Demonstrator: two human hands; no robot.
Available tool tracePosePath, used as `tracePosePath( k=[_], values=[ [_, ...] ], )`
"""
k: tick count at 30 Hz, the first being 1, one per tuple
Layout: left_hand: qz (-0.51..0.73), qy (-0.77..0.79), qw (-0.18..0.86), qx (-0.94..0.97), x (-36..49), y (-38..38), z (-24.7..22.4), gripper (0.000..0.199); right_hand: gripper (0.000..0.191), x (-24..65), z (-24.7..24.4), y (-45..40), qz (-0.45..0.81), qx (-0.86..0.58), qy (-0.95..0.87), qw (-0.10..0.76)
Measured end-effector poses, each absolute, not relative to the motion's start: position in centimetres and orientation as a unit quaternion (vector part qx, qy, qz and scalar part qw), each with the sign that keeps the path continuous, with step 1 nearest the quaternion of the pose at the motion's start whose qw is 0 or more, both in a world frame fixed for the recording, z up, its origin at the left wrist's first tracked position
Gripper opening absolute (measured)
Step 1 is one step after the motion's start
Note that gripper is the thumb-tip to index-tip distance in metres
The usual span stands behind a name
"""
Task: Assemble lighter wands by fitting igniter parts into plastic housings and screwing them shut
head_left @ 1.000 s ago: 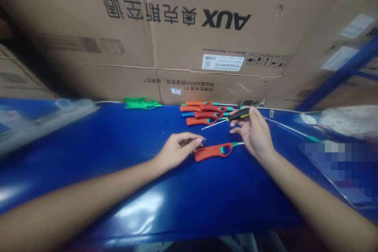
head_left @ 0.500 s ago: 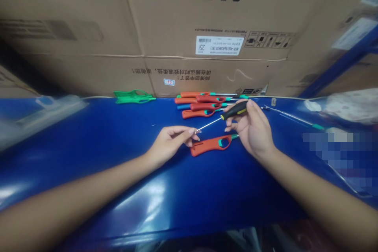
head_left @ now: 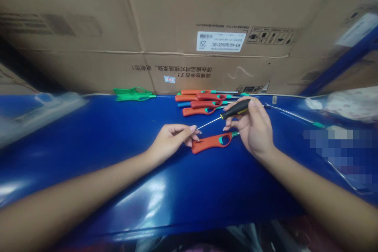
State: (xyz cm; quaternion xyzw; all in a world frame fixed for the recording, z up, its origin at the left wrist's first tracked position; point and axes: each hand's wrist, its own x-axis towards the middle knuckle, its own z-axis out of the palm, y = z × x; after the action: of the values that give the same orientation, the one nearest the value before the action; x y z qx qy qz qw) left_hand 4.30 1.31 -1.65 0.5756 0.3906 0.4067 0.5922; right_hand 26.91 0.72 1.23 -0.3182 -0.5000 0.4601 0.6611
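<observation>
A screwdriver (head_left: 236, 109) with a black and yellow handle slants between my two hands. My right hand (head_left: 255, 126) is closed round its handle. The fingertips of my left hand (head_left: 174, 139) pinch the tip of its metal shaft; whether a small part is there too is hidden. Just below the shaft, an orange-red lighter (head_left: 209, 144) with a teal trigger lies on the blue surface (head_left: 132, 204), its left end by my left fingertips and its nozzle reaching toward my right hand. Behind my hands lies a pile of several orange and red lighters (head_left: 203, 104).
Green casing pieces (head_left: 132, 94) lie at the back left, before a large cardboard box (head_left: 103, 63). A metal rod (head_left: 295, 115) with a teal end and a patterned cloth (head_left: 351, 104) are at right. A blurred plastic item (head_left: 44, 114) is at far left.
The view has shifted slightly, so the box and its print sit a little higher. Both hands keep the same hold on the screwdriver.
</observation>
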Motion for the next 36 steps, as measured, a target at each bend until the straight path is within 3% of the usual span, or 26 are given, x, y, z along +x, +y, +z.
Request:
tracePosePath(
  k=[18, 36],
  values=[
    [0.408, 0.386, 0.567, 0.602, 4.4, 1.1, -1.3, 0.016, 0.022, 27.3, 1.6, 0.9, 0.405, -0.337, -0.506, 0.683],
    [0.364, 0.36, 0.481, 0.712, 4.3, 0.0, -1.6, 0.019, 0.022, 27.3, 2.0, 0.1, 0.385, -0.334, -0.562, 0.652]
  ],
)
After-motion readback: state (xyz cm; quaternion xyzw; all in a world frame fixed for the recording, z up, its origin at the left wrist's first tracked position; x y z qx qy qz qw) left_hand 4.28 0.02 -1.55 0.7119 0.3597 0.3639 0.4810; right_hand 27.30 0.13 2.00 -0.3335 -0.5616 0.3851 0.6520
